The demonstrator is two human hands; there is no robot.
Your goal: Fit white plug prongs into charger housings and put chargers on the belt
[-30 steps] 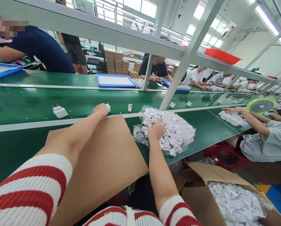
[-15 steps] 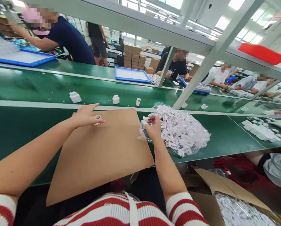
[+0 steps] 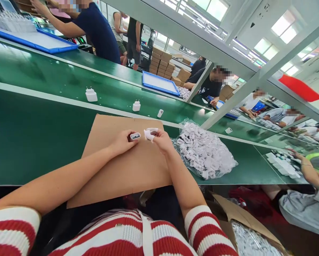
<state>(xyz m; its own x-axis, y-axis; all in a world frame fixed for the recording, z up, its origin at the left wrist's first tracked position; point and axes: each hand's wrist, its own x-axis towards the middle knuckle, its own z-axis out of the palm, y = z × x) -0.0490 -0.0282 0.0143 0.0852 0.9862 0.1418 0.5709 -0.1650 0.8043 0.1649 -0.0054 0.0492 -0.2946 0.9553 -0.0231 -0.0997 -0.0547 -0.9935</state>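
My left hand [image 3: 123, 142] is closed around a small white housing [image 3: 135, 136], its oval open end facing my right hand. My right hand [image 3: 161, 139] pinches a white plastic part [image 3: 150, 135], a short gap away from the housing. Both hands are above a brown cardboard sheet [image 3: 116, 170] on the green bench. Right of my right hand lies a clear bag full of small white parts [image 3: 207, 153]. Beyond the cardboard, white plug adapters [image 3: 91, 95] [image 3: 136, 105] and a small white housing [image 3: 160, 113] rest on the green belt.
A metal post [image 3: 234, 96] slants up behind the bag. Blue-rimmed trays [image 3: 161, 84] stand across the belt, where several people work. At the right are white pieces [image 3: 282, 163] and another person's arm. An open carton [image 3: 245, 213] sits below the bench edge.
My left hand has moved right and closed around the housing. My right hand has come from the bag's edge to over the cardboard, with a white part in its fingers. The view has tilted.
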